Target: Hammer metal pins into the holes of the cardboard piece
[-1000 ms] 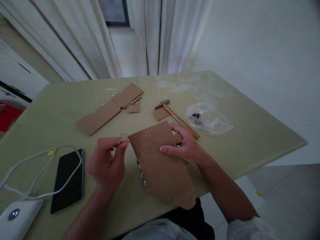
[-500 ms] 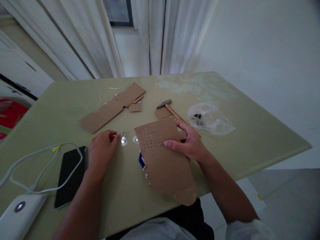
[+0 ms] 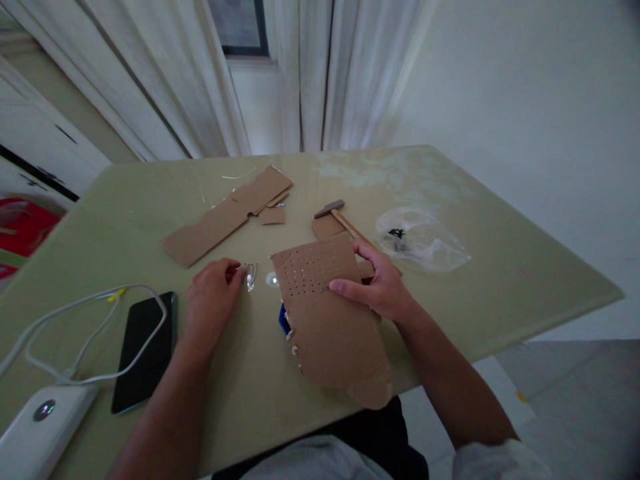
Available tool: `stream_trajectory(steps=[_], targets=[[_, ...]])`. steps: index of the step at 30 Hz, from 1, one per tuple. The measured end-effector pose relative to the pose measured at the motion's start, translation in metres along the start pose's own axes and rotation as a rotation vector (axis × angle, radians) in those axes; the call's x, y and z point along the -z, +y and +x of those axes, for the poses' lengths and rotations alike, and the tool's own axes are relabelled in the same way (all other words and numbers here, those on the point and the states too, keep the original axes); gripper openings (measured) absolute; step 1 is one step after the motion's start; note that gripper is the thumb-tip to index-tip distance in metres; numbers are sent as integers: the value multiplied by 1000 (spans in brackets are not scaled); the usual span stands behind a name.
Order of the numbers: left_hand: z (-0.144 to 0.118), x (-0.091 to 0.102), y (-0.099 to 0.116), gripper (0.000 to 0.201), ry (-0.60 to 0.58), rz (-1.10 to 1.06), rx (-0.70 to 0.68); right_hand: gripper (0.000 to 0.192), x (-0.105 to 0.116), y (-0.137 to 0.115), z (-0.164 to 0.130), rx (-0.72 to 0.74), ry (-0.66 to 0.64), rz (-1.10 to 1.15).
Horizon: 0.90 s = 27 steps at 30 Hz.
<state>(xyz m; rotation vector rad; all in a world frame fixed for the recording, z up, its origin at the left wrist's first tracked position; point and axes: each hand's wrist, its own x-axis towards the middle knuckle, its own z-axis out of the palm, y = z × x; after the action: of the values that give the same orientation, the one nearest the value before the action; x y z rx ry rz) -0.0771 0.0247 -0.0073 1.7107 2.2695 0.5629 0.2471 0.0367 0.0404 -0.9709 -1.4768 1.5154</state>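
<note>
Pale green table (image 3: 500,267) fills the room's middle, and at its near edge lies a perforated cardboard sheet (image 3: 327,307), the right hand (image 3: 383,287) gripping its far right corner. Left of the sheet, the left hand (image 3: 213,300) rests loosely curled, fingertips touching small metal-legged LEDs (image 3: 251,275)

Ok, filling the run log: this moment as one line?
left hand: on table at LED | right hand: holds cardboard | hammer: idle
</note>
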Motion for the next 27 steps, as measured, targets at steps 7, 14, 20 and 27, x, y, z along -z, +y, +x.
stream_trajectory(steps=[7, 14, 20, 27], targets=[[-2, -1, 2, 32, -16, -27, 13, 55, 1, 1, 0, 6, 4, -6], [-16, -4, 18, 30, 211, -217, -197, 60, 1, 3, -2, -28, 6, 127], [-56, -7, 52, 21, 227, -564, -648, 65, -4, 2, -6, -68, -8, 288], [-74, -7, 67, 28, 252, -675, -811, 60, -5, 5, -6, -79, -95, 362]])
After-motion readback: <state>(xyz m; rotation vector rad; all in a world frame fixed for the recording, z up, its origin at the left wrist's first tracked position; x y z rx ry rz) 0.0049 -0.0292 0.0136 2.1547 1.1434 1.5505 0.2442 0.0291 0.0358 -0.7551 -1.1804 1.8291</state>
